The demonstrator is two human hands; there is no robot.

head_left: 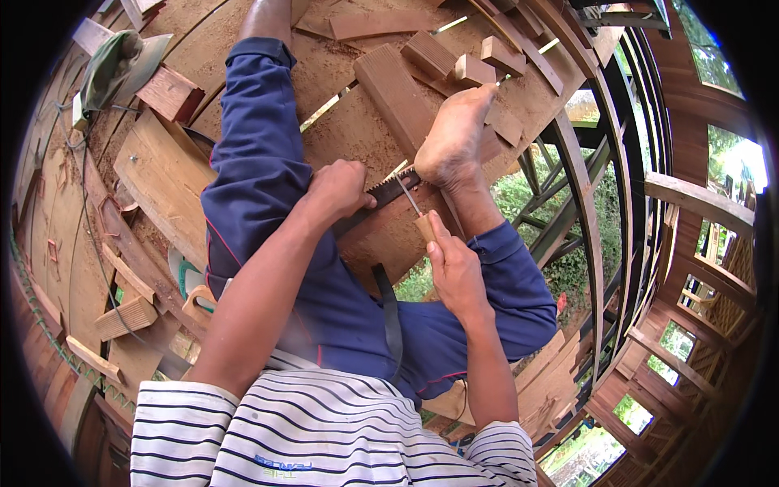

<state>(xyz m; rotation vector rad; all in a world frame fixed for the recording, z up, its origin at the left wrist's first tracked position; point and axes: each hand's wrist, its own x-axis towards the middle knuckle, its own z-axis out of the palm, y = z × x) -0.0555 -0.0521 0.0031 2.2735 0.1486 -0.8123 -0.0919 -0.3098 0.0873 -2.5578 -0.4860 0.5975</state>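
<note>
Landmark: saw blade (388, 193). Left hand (337, 190) grasping its toothed edge; right hand (456, 266), right of blade, gripping wooden-handled file (424, 228) at teeth. Striped shirt (324, 414), below blade: blue lettering (282, 466).

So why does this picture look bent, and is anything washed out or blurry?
Head view: the fisheye lens bows the long wooden beam at right and leaves black corners; daylight washes the opening at upper right to white; the left hand, right hand and saw blade look reasonably sharp.
</note>
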